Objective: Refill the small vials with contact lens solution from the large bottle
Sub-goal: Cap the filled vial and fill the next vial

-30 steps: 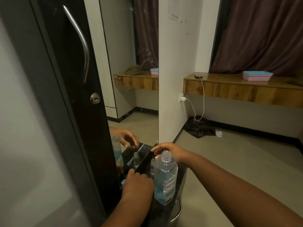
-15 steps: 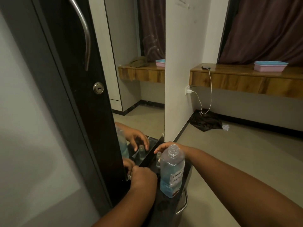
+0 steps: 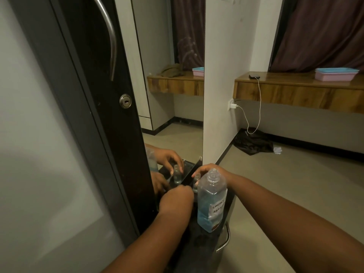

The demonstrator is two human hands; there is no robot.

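A large clear bottle (image 3: 211, 200) with blue liquid and a handwritten white label stands uncapped on the narrow black ledge (image 3: 197, 245). Just behind it, against the mirror, stands a small glass vial (image 3: 196, 182). My right hand (image 3: 215, 172) reaches around behind the bottle, its fingertips pinching the vial's top. My left hand (image 3: 175, 200) is curled shut left of the bottle, close to the vial. The mirror (image 3: 173, 123) reflects a thin pale object in its fingers; seen directly, it is hidden by the hand.
A dark wardrobe door (image 3: 94, 115) with a metal handle and lock stands close on the left. A drawer handle (image 3: 225, 239) juts from the ledge's right side. Farther off are a wooden shelf (image 3: 295, 91) with a pink tray and a charging phone, and dark cloth (image 3: 253, 143) on the floor.
My left hand has crept forward toward the vial. My right hand stays on the vial behind the bottle. The bottle has not moved; only my view has shifted.
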